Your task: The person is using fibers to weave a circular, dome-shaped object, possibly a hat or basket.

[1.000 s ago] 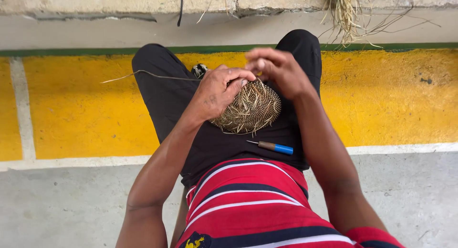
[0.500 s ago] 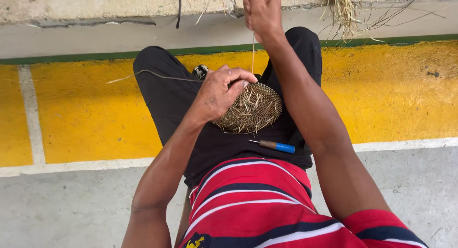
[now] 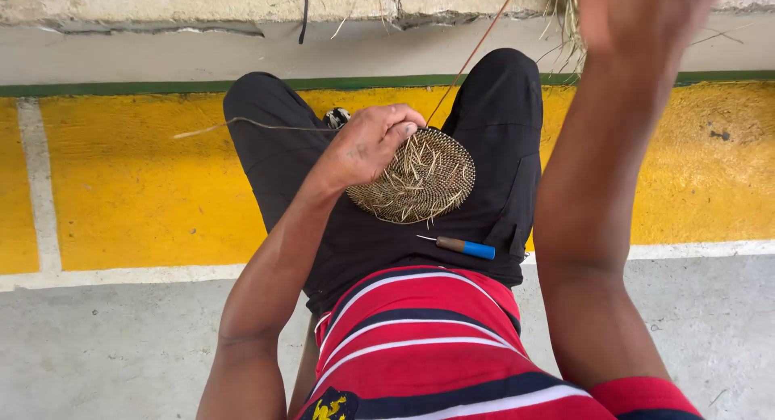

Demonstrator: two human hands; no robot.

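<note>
Left grip (image 3: 367, 145) pins woven disc (image 3: 420, 178); right hand (image 3: 646, 16) raised, blurred.

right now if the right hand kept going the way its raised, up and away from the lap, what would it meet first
Probably nothing close. The right hand, blurred at the top edge, pulls a thin strand up from the woven disc. Past it lie the dry grass bundle and concrete ledge, though depth is unclear.

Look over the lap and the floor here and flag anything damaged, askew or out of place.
Loose straw ends stick out untidily from the middle of the round woven disc under the left hand. The awl with a blue handle lies unsecured on the thigh. The concrete ledge ahead is cracked. The right hand is too blurred to judge.
</note>
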